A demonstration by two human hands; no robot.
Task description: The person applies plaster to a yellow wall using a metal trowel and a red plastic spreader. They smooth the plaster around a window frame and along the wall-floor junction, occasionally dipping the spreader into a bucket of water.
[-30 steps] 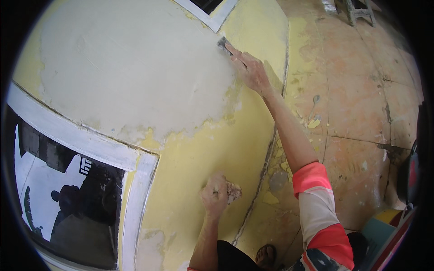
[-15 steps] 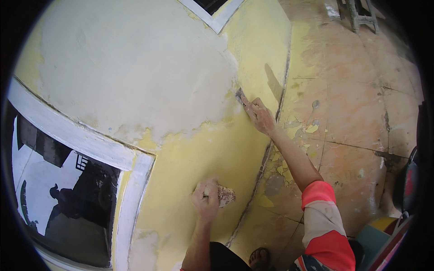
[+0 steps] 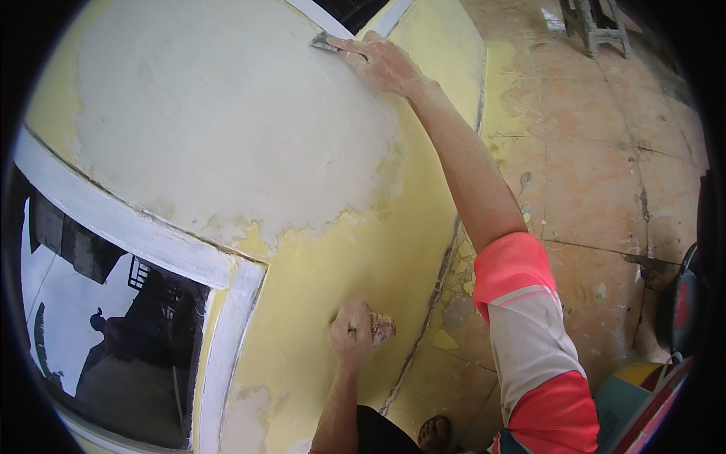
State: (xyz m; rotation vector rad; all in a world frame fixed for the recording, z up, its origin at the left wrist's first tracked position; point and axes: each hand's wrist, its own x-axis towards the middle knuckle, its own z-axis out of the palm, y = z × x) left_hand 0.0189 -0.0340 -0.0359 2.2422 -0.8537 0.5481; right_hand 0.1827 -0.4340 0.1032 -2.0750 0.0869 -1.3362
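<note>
My right hand (image 3: 387,68), arm stretched far up the yellow wall (image 3: 318,280), is closed on a putty knife (image 3: 324,42). Its blade lies against the top right part of a large pale grey filler patch (image 3: 227,129), close under a white frame corner. The forefinger extends along the tool toward the blade. Lower down, my left hand (image 3: 350,334) is closed in front of the wall. A flat, reddish-brown piece blotched with white (image 3: 383,330) sticks out of its right side; its kind and grip are hidden by the fingers.
A white window frame (image 3: 231,333) with dark reflecting glass (image 3: 144,356) is at the left. The tiled floor (image 3: 582,197) runs along the right, with yellow paint flakes (image 3: 446,339) by the wall. A stool (image 3: 605,34) stands far right; a bucket (image 3: 624,393) sits lower right.
My right hand has moved up and left with the putty knife, from the patch's right edge to near the upper frame corner. My left hand stays nearly in place.
</note>
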